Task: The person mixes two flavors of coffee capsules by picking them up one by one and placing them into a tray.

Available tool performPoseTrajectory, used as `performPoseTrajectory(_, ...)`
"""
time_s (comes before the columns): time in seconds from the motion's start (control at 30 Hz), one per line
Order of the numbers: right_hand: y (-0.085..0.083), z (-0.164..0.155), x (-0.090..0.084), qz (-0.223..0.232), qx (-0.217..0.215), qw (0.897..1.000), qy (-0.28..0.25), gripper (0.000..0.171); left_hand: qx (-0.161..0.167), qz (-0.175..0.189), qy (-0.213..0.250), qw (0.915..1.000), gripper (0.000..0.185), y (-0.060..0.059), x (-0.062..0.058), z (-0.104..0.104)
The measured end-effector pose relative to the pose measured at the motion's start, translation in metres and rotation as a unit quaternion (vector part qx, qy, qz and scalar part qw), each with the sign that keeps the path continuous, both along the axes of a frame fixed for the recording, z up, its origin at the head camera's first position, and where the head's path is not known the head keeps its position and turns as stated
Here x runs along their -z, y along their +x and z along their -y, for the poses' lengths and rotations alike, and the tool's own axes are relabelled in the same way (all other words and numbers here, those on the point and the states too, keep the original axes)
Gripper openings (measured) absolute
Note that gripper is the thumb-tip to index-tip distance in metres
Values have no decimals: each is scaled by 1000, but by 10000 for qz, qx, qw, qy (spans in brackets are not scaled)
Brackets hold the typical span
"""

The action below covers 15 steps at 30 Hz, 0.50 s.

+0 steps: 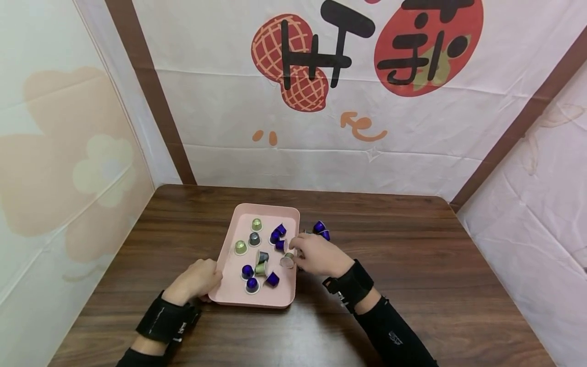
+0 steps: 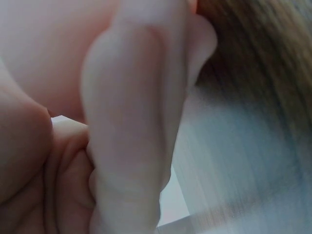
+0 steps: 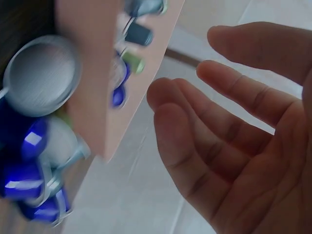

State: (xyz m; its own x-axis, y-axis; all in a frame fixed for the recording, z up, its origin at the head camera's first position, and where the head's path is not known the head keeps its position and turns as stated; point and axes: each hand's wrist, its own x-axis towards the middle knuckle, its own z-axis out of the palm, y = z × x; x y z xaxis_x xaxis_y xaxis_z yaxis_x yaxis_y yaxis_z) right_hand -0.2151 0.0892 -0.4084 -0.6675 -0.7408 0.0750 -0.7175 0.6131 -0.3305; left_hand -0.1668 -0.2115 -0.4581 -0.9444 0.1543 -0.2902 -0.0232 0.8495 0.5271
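Note:
A pink tray [image 1: 228,281] lies on the table with several coffee capsules in it: purple ones [image 1: 251,285], green ones [image 1: 240,247] and grey ones [image 1: 254,238]. At its lower left edge my left hand [image 1: 194,281] grips the rim; in the left wrist view curled fingers fill the picture. My right hand [image 1: 321,256] is over the tray's right rim, beside a capsule with its pale lid [image 1: 287,262] showing. In the right wrist view, the right hand's fingers [image 3: 173,131] are loosely bent and apart from the thumb, with nothing between them.
Beyond the right hand, just outside the tray, a small cluster of purple capsules [image 1: 319,227] lies on the brown wooden table [image 1: 390,244]; the hand partly hides it. A printed white cloth [image 1: 220,102] hangs behind the table, and more cloth hangs at both sides.

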Motion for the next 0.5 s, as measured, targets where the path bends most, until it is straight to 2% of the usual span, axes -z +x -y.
performPoseTrajectory(0.13, -8, -19, 5, 160, 286, 9993, -162, 20, -16, 12, 40, 10000, 25, 1, 0, 0)
performPoseTrajectory(0.37, -15, -43, 15, 605, 1107, 9917, -261, 28, -61, 8, 30, 10000, 25, 1, 0, 1)
performPoseTrajectory(0.5, -18, -51, 21, 575, 1340, 9891, -190, 29, -74, -6, 29, 10000, 25, 0, 0, 0)
